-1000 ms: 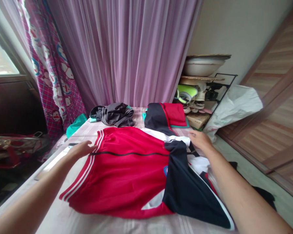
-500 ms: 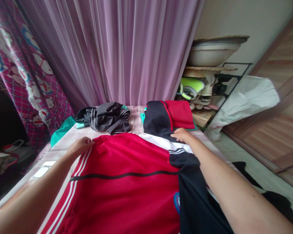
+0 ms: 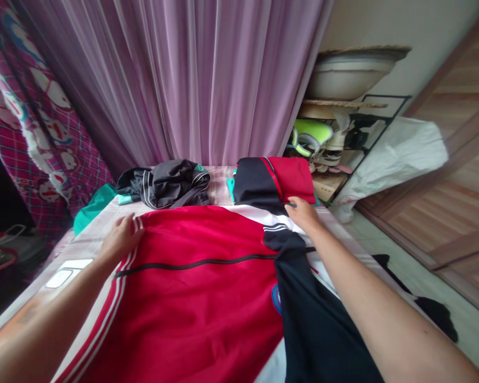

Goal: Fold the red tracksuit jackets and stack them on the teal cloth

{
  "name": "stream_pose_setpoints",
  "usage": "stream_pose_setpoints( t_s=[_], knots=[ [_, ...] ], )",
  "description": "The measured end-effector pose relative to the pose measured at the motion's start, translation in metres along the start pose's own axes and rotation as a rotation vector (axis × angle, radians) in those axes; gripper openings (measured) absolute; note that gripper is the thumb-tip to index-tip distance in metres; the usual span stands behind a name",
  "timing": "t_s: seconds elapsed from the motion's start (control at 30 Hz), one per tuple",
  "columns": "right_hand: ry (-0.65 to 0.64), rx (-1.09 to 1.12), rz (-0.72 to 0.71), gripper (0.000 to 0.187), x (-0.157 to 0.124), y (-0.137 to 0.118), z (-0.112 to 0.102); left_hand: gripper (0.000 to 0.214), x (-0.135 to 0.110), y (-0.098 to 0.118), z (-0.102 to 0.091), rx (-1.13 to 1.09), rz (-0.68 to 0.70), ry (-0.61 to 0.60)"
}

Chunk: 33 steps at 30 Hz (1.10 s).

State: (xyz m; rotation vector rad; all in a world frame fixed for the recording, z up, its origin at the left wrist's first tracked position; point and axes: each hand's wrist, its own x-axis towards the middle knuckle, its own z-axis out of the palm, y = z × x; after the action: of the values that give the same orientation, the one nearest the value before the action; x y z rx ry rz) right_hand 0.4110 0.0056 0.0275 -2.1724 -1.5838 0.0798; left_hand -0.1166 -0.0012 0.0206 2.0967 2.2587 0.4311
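A red sports jersey (image 3: 199, 287) with white side stripes, a thin black band and a dark navy part on its right lies spread over the bed (image 3: 99, 236). My left hand (image 3: 120, 238) rests on the jersey's far left corner by the white stripes, fingers curled onto the cloth. At the far right corner, where a white panel meets the navy part, my right hand (image 3: 302, 213) lies with its fingers closed on the fabric edge. Just beyond it sits a folded red and navy garment (image 3: 273, 183).
A crumpled black garment (image 3: 165, 186) lies at the far middle of the bed, teal cloth (image 3: 91, 208) to its left. A white phone (image 3: 66, 271) rests near the left edge. Purple curtains hang behind. A shoe rack (image 3: 335, 143) and white bag (image 3: 399, 154) stand right.
My view has moved closer over the jersey. Both hands slid toward its far edge, the right hand from the right side up to the far right corner.
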Motion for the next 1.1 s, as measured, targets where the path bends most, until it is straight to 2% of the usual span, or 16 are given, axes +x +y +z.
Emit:
stream_pose_setpoints(
  t_s=[0.1, 0.17, 0.27, 0.33, 0.4, 0.5, 0.6, 0.73, 0.8, 0.83, 0.9, 0.97, 1.0, 1.1],
  knots=[
    [-0.179, 0.103, -0.068, 0.032, -0.029, 0.005, -0.026, 0.058, -0.034, -0.001, 0.004, -0.034, 0.041, 0.051],
    [-0.319, 0.196, -0.137, 0.037, -0.056, 0.009, -0.038, 0.051, -0.060, 0.003, 0.001, -0.061, 0.151, 0.056],
    [-0.385, 0.361, -0.132, 0.036, -0.093, 0.017, -0.046, 0.044, -0.099, 0.014, -0.009, -0.132, 0.342, 0.061],
    [-0.383, 0.408, -0.072, 0.038, -0.109, 0.022, -0.047, 0.045, -0.125, 0.023, -0.020, -0.199, 0.422, 0.024],
    [-0.363, 0.372, -0.028, 0.031, -0.118, 0.026, -0.048, 0.047, -0.150, 0.032, -0.031, -0.262, 0.445, -0.078],
    [-0.214, 0.337, 0.071, 0.026, -0.120, 0.027, -0.054, 0.049, -0.180, 0.039, -0.045, -0.313, 0.466, -0.274],
    [-0.065, 0.391, 0.188, 0.031, -0.121, 0.027, -0.063, 0.046, -0.201, 0.040, -0.053, -0.312, 0.529, -0.374],
    [-0.074, 0.357, 0.206, 0.036, -0.136, 0.027, -0.075, 0.034, -0.219, 0.038, -0.058, -0.289, 0.681, -0.471],
    [-0.060, 0.278, 0.108, 0.042, -0.155, 0.027, -0.080, 0.030, -0.225, 0.036, -0.059, -0.284, 0.761, -0.473],
    [-0.052, 0.230, -0.004, 0.042, -0.167, 0.025, -0.083, 0.029, -0.228, 0.034, -0.060, -0.279, 0.783, -0.455],
    [-0.089, 0.140, -0.337, 0.036, -0.196, 0.017, -0.086, 0.031, -0.232, 0.030, -0.061, -0.256, 0.783, -0.399],
    [-0.270, 0.101, -0.644, 0.026, -0.229, 0.005, -0.087, 0.032, -0.235, 0.025, -0.062, -0.224, 0.753, -0.355],
    [-0.378, 0.090, -0.736, 0.025, -0.244, -0.002, -0.086, 0.030, -0.236, 0.023, -0.063, -0.208, 0.735, -0.339],
    [-0.578, 0.058, -0.813, 0.018, -0.276, -0.020, -0.086, 0.024, -0.240, 0.013, -0.064, -0.171, 0.666, -0.287]
  ],
)
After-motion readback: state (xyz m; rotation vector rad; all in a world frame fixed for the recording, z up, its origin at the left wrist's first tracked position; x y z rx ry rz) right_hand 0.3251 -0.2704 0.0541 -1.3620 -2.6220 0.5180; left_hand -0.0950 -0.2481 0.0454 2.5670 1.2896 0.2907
